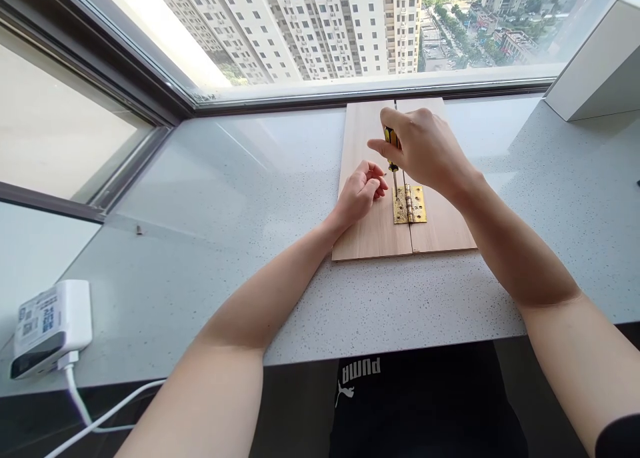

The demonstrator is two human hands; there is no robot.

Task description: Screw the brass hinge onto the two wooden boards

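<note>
Resting on the speckled stone bench (425, 298), two pale wooden boards (435, 225) lie butted so a brass hinge (410, 205) bridges their seam; the right hand (425, 145) keeps a closed grip on a screwdriver (393, 145), held upright on the hinge's left leaf, while the left hand (360, 195) curls into a narrow grip beside it, whether holding anything hidden.

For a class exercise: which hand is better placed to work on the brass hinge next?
Right, probably: the right hand grips a yellow-handled screwdriver, tip at the hinge; the left hand lies curled over the wooden board.
</note>
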